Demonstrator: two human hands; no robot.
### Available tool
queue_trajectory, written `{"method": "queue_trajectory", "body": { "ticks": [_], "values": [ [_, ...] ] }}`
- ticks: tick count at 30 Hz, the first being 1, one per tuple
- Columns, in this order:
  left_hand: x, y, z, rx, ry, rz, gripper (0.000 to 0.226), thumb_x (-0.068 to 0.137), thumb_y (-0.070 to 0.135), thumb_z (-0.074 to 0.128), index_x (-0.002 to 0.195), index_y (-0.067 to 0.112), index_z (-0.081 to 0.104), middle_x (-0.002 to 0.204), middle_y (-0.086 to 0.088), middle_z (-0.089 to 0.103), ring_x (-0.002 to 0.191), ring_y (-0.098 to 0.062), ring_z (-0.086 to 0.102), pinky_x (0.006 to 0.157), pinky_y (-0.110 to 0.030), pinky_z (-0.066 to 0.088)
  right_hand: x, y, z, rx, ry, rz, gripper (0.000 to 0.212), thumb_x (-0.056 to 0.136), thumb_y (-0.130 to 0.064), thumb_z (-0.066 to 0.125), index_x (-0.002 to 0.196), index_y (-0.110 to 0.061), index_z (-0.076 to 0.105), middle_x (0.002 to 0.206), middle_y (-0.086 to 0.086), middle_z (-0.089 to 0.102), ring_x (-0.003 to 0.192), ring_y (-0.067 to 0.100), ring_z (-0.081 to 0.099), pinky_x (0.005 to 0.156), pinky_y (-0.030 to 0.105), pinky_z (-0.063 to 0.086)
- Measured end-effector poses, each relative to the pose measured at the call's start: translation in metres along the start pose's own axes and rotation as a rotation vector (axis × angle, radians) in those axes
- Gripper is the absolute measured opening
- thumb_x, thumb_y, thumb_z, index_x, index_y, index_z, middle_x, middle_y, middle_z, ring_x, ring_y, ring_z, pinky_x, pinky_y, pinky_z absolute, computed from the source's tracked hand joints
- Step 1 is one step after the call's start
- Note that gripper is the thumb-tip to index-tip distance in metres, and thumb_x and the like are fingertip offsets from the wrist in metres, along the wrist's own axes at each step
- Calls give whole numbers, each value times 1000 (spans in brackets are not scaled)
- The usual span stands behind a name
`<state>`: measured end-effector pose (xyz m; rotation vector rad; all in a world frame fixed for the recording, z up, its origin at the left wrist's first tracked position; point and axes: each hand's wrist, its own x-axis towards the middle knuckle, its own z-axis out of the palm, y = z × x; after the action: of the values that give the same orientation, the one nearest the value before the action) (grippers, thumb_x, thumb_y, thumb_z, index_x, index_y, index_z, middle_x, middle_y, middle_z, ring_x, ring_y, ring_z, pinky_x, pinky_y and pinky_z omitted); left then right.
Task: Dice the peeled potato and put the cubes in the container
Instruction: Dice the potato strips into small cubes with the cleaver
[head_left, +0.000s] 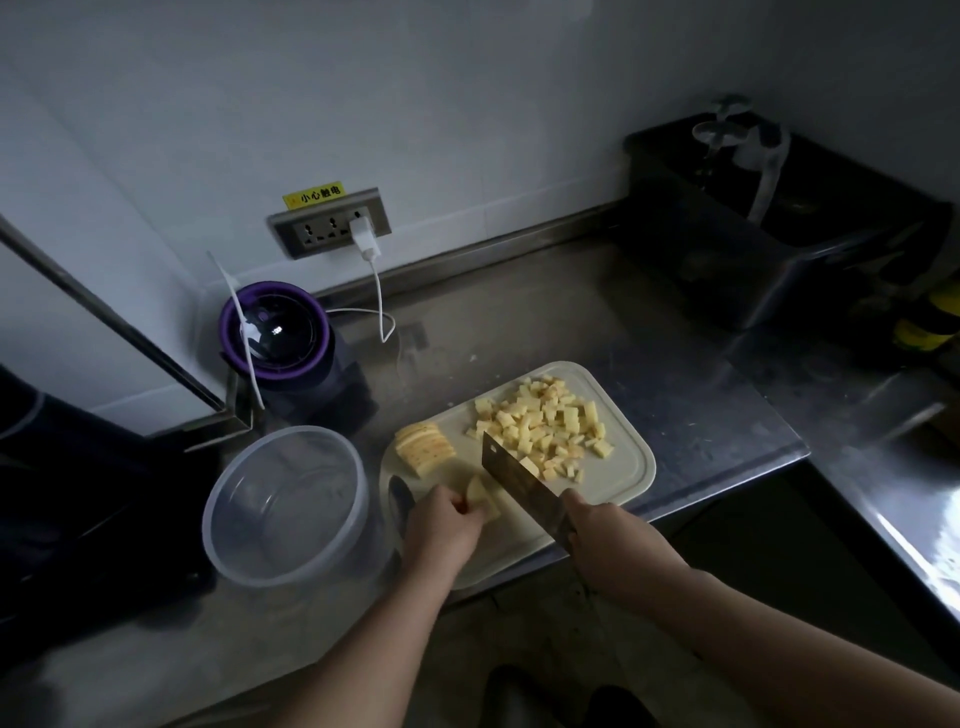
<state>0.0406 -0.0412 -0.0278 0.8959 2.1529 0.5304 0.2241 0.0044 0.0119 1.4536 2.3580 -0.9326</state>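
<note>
Roughly halfway, I am pinching a potato chunk (480, 498) with my left hand (441, 527), knife (511, 473) gripped in my right hand (608, 538), cubes (545, 421) sitting at one o'clock, container (291, 431) empty.

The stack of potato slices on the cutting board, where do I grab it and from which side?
Probably from above-left: pinch the stack of slices across its two end slices, squeezing them together, since they lean loosely side by side. The knife in the right hand blocks the right; the left hand holds a potato piece.
</note>
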Motion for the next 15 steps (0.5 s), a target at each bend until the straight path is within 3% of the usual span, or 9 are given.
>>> {"method": "queue_trajectory", "body": {
  "ticks": [2,6,8,13,15],
  "values": [
    [0,1,-2,93,30,61,22,91,36,60,106,20,63,93,8,62,83,-6,58,62,-18,43,-1,-1,2,-12,5,3,47,100,-17,47,143,-27,29,100,-1,61,83,10,64,69,26,59],
    [5,0,-3,83,-13,31,23,93,27,58,113,18,66,106,1,67,96,-14,61,79,-26,49,-4,-4,6,-28,13,-1,50,100,-15,46,144,-27,26,98,-2,58,83,10,62,63,23,53],
    [7,2,2,73,10,29,22,94,26,58,111,17,68,104,1,68,94,-14,61,79,-26,49,-5,-5,8,-38,17,-11,52,100,-14,46,145,-27,25,94,-4,56,80,9,60,60,20,50],
    [9,10,11,75,88,43,18,95,24,56,102,15,70,83,6,61,78,-9,58,64,-20,43,-7,-10,11,-68,-9,-40,54,100,-17,49,147,-26,23,109,2,63,93,13,65,79,29,58],
    [8,11,12,77,103,41,17,94,23,57,101,14,70,81,7,60,77,-10,57,63,-20,42,-8,-10,13,-88,-14,-51,54,100,-18,49,147,-25,23,107,2,63,92,14,65,80,29,58]
  ]
}}
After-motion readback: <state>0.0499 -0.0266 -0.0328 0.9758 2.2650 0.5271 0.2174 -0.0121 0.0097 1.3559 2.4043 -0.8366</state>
